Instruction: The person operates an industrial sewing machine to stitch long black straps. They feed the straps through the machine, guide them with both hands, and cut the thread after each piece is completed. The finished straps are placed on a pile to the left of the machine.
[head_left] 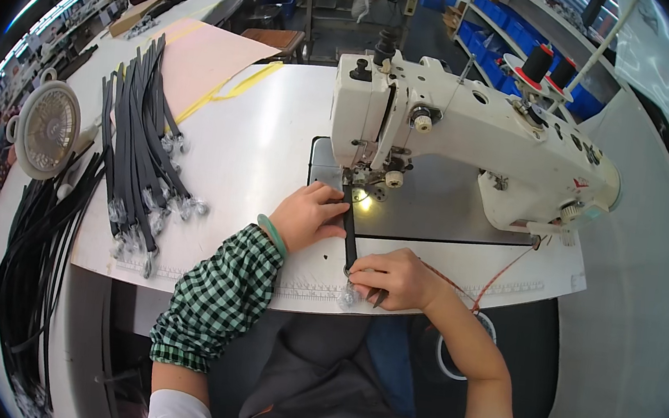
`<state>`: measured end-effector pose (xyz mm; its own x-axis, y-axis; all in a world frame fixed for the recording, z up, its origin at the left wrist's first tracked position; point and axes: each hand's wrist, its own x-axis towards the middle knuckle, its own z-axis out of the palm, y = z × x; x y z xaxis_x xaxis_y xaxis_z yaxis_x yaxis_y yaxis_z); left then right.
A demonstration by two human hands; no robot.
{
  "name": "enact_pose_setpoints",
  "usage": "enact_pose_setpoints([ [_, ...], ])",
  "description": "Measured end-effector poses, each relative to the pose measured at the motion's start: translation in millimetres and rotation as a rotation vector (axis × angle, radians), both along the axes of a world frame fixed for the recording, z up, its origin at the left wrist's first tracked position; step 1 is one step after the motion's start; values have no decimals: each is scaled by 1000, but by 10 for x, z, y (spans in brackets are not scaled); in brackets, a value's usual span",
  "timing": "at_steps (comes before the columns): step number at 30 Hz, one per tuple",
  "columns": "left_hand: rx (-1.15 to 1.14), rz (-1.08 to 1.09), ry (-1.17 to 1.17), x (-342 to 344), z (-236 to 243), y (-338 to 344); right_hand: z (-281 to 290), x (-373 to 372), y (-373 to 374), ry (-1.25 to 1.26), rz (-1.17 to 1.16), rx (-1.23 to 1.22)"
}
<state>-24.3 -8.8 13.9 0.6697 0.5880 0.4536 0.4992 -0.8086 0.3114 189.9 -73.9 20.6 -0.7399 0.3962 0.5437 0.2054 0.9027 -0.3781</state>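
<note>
A white sewing machine (436,109) has a dark strap (348,237) under its lit needle area, running toward the near table edge. My left hand (309,217), below a checked sleeve guard, has its curled fingertips on the strap just in front of the presser foot. My right hand (397,278) grips the strap’s near end by a small clear-wrapped piece (348,296); a small dark item shows under its fingers, too hidden to name. To the left lie several similar straps (136,137) with wrapped ends.
Long black strips (37,249) and a round metal fan-like object (51,127) sit at far left, pink sheets (194,69) behind the straps. Thread cones (538,65) stand behind the machine. A red cord (498,279) crosses the table’s right edge. Shelves with blue bins (502,38) are beyond.
</note>
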Motion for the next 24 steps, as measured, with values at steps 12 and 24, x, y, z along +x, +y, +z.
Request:
enact_pose_setpoints([
  [12,19,-14,-58,21,-43,26,-21,43,179,-48,-152,49],
  [24,92,14,-42,13,-74,24,-71,69,498,-127,-203,68],
])
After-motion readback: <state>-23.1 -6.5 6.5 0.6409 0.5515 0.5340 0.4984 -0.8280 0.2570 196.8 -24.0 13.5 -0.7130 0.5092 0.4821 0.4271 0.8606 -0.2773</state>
